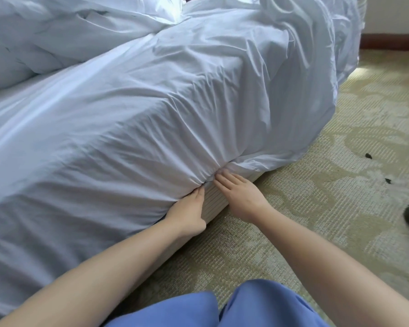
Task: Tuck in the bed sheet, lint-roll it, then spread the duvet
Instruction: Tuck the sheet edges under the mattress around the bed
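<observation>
The white bed sheet (pixel 132 128) is lying over the bed, bunched at the bottom edge. The left hand (pixel 187 214) is pressing there, fingers straight. The right hand (pixel 240 197) is lying flat beside it, fingertips touching the bunched sheet. The duvet (pixel 45 34) is piled farther back.

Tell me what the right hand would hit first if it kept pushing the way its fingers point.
The right hand points up-left at the gathered bed sheet where it bunches under the mattress edge; its fingertips already touch that fabric, so it would meet that first, probably mattress behind.
</observation>
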Available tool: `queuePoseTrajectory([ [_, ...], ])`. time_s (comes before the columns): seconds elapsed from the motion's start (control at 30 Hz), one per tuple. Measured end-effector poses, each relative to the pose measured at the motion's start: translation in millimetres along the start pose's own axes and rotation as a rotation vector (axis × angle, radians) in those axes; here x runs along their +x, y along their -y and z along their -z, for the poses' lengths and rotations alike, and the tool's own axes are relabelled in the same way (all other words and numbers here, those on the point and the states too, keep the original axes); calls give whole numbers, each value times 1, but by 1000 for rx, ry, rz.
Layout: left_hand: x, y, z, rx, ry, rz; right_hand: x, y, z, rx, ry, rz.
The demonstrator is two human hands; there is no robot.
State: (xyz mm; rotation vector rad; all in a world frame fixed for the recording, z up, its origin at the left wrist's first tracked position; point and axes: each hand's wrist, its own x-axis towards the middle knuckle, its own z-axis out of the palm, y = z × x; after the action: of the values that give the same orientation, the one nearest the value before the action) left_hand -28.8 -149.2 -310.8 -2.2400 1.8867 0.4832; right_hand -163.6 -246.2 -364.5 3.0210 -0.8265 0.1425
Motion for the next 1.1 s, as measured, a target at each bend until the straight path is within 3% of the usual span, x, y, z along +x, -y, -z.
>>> queuePoseTrajectory([
  [0.13,-2,3,8,-31,32,-22,-1,7,0,51,28,11],
  [0.23,-2,6,10,-48,62,-19,3,10,0,93,51,-92],
  [0.37,-2,7,12,-42,79,-25,18,9,7,6,-24,-145],
  [0.57,-5,0,3,154,105,-63,55,4,20,-20,71,-210],
  [0.73,-6,1,0,318,95,-74,56,4,21,-74,122,-208],
  [0.83,-7,0,-4,403,87,-77,38,12,8,-10,-9,-221],
  [1.1,-4,0,-1,394,78,-85,5,20,-3,137,-30,-49],
])
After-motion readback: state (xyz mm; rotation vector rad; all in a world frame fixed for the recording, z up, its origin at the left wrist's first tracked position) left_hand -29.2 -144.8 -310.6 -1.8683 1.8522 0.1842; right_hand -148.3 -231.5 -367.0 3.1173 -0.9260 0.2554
